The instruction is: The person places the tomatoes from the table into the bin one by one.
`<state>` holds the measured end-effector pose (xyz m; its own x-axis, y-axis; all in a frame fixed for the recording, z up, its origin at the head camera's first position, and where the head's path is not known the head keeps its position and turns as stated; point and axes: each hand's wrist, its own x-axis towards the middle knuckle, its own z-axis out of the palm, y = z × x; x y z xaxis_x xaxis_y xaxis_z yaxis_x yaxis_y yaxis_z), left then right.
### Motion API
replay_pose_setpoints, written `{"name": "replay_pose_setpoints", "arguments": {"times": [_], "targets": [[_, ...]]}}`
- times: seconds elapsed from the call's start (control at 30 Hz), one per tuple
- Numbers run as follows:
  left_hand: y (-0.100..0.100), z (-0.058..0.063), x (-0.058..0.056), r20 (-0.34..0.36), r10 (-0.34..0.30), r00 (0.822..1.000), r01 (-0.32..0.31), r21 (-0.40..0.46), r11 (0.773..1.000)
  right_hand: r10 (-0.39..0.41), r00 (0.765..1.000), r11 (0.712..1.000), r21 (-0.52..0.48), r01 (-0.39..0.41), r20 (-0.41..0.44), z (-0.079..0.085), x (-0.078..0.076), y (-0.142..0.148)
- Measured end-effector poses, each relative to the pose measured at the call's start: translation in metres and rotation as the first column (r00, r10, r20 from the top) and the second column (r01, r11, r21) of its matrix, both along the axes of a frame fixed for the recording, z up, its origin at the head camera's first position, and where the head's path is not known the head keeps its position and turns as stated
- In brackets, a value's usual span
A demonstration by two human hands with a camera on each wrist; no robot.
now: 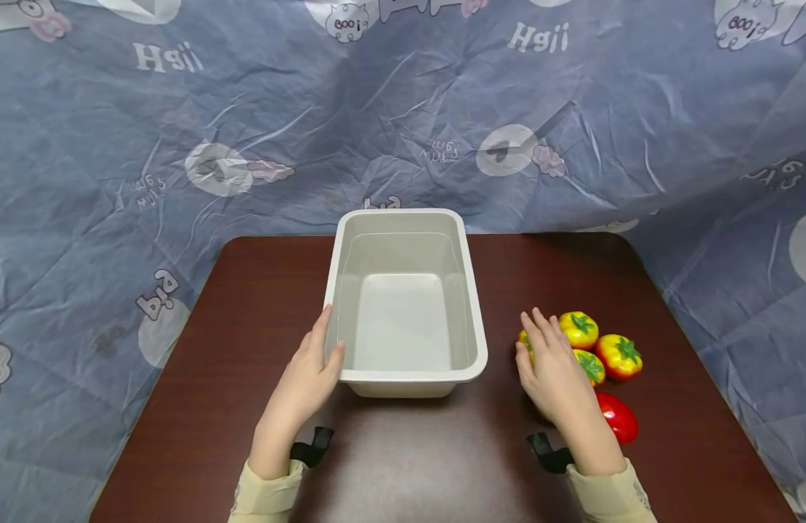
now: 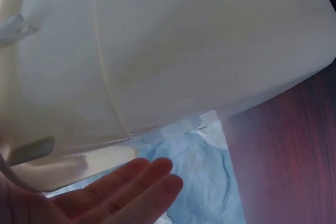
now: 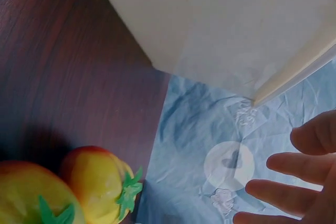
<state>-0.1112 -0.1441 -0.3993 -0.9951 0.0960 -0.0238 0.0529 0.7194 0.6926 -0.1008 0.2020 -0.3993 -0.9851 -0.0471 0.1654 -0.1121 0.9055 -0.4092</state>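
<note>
Centre of frame: white plastic tub (image 1: 405, 298) on the dark wooden table (image 1: 246, 407), nothing inside it. Left hand (image 1: 311, 378) lower centre-left, fingers straight and together, laid flat against the tub's left wall near the front corner, thumb at the rim; no curl. Right hand (image 1: 553, 370) lower centre-right, fingers straight and slightly spread, palm down over a cluster of toy tomatoes (image 1: 595, 349): 3 yellow-red visible, 1 red (image 1: 617, 418) near the wrist. Cannot tell if it touches them. Blue printed cloth (image 1: 115, 181) fills the background
</note>
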Motion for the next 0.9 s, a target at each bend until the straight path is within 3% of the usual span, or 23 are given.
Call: {"name": "replay_pose_setpoints", "arguments": {"times": [0.43, 0.9], "targets": [[-0.007, -0.005, -0.002, 0.035, -0.042, 0.999, 0.038, 0.113, 0.993, -0.011, 0.997, 1.000, 0.020, 0.010, 0.081, -0.007, -0.013, 0.010], [-0.002, -0.015, 0.000, 0.033, 0.032, 0.999, -0.038, 0.218, 0.975, -0.030, 0.990, 0.998, 0.052, 0.023, 0.136, -0.021, -0.030, 0.014]]}}
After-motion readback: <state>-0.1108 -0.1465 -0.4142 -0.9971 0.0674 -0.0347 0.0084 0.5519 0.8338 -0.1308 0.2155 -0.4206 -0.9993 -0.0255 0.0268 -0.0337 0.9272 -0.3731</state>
